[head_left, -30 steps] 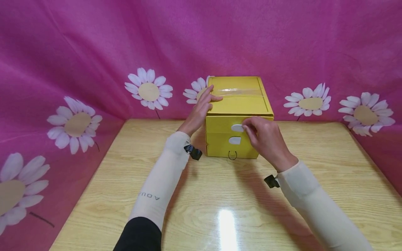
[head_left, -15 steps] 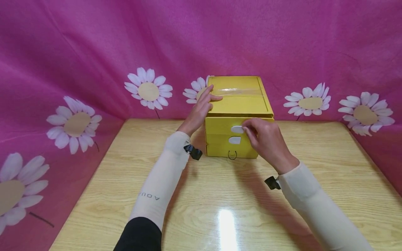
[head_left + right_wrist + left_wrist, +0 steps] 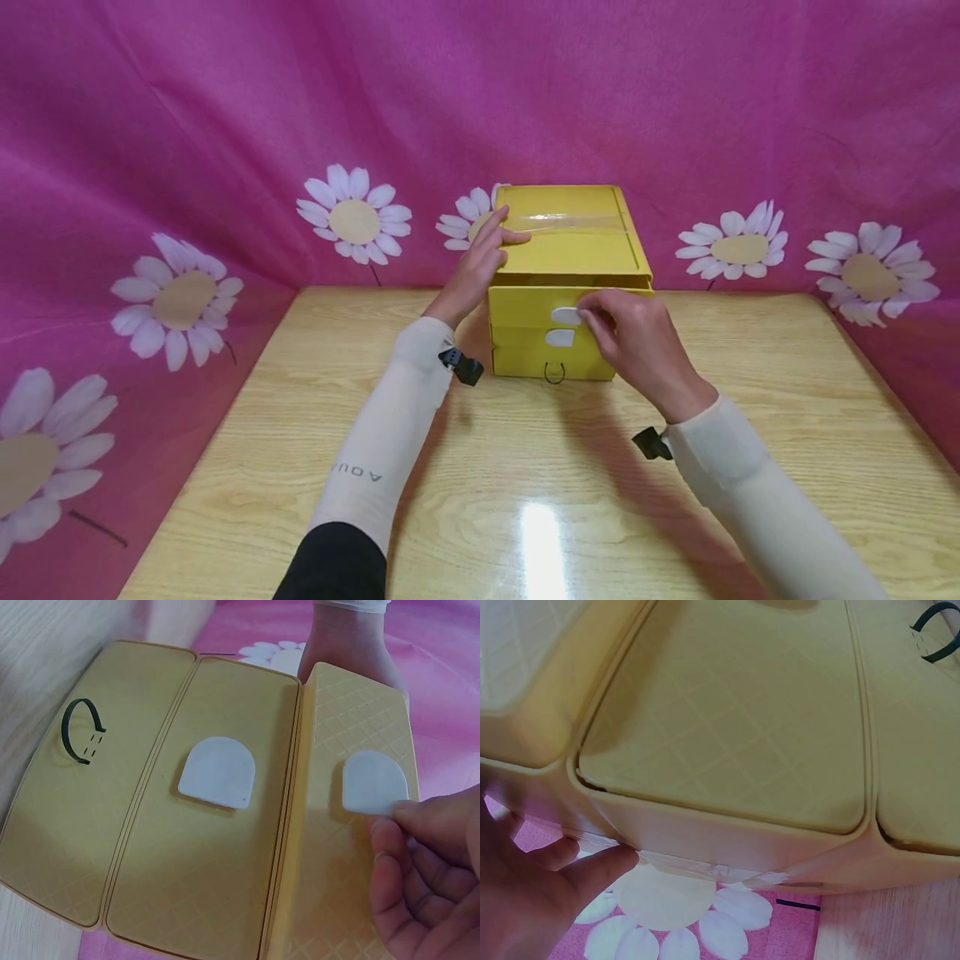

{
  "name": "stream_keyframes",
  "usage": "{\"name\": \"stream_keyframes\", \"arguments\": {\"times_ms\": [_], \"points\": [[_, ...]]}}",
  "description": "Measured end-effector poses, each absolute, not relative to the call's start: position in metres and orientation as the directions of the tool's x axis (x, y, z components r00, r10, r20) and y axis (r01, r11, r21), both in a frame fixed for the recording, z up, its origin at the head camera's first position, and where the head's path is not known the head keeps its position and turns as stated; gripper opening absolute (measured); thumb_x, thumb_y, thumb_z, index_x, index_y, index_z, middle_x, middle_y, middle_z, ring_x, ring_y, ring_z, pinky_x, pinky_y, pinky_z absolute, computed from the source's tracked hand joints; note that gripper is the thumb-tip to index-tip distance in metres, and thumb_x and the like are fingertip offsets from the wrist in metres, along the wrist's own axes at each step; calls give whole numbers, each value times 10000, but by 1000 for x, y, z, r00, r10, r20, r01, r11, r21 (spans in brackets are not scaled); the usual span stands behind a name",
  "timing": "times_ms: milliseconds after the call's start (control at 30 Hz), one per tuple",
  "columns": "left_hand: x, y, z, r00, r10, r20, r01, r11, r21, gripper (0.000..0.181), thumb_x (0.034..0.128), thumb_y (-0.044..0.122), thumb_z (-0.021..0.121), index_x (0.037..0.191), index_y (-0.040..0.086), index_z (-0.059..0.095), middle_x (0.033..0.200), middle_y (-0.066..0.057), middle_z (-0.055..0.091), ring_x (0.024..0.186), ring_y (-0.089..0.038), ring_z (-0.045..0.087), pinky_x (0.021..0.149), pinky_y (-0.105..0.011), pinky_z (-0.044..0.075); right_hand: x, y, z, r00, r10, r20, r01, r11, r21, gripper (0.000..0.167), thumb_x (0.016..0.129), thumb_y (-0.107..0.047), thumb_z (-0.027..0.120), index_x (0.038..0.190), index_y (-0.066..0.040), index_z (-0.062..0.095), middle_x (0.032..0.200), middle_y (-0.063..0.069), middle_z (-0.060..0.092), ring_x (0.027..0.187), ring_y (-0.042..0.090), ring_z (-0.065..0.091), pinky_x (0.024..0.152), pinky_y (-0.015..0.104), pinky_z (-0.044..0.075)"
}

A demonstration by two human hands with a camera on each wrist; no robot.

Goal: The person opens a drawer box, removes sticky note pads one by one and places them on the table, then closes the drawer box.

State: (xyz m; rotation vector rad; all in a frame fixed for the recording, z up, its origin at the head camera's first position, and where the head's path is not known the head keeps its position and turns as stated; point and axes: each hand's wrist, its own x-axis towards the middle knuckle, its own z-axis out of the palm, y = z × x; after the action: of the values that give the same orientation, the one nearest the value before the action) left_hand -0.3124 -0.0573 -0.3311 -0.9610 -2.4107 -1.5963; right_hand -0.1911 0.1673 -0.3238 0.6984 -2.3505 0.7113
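Observation:
A yellow box with three stacked drawers stands at the back of the table. Its top drawer juts out a little, with a dark gap above it. The right hand pinches the white tab of that drawer between thumb and curled fingers, also plain in the right wrist view at the tab. The left hand rests against the box's left side and top edge, fingers spread. In the left wrist view, fingertips of the left hand touch the box's side.
Below are a middle drawer with a white tab and a bottom drawer with a dark loop. Behind the wooden table hangs a pink cloth with daisies, which also runs along both sides.
The top drawer has come out toward the camera, widening the gap under the box's top. The right hand moved slightly nearer with its tab. The left hand has stayed in place.

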Motion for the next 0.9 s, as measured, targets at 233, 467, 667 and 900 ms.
{"name": "stream_keyframes", "arguments": {"times_ms": [233,467,667,900], "points": [[-299,-57,-319,-791,466,396,539,227,811,457,959,134,285,1325,47,544,1621,-36,70,1477,-201,35,1136,-527,147,-189,168,-324,-696,-307,649,-614,724,-316,71,837,-10,707,908,-9,703,798,71,686,606,156,538,556,318,479],[-282,-57,-303,-798,465,384,531,239,813,469,946,120,281,1327,-7,525,1615,-96,76,1477,-231,45,1144,-502,146,-188,168,-323,-701,-310,642,-608,730,-311,70,837,-17,711,907,-23,702,788,57,683,574,141,507,518,294,444],[-282,-57,-304,-801,455,388,528,233,817,478,941,139,278,1321,-6,528,1614,-96,84,1475,-193,52,1151,-469,135,-185,168,-322,-715,-309,628,-595,739,-314,65,841,-27,710,905,-28,703,748,45,664,532,128,455,477,274,389],[-282,-57,-303,-804,458,380,522,234,820,475,941,130,278,1322,3,533,1614,-93,84,1476,-199,47,1148,-486,143,-182,168,-321,-710,-313,631,-599,740,-307,52,851,-44,703,901,-31,706,708,23,641,516,113,433,467,268,371]]}}
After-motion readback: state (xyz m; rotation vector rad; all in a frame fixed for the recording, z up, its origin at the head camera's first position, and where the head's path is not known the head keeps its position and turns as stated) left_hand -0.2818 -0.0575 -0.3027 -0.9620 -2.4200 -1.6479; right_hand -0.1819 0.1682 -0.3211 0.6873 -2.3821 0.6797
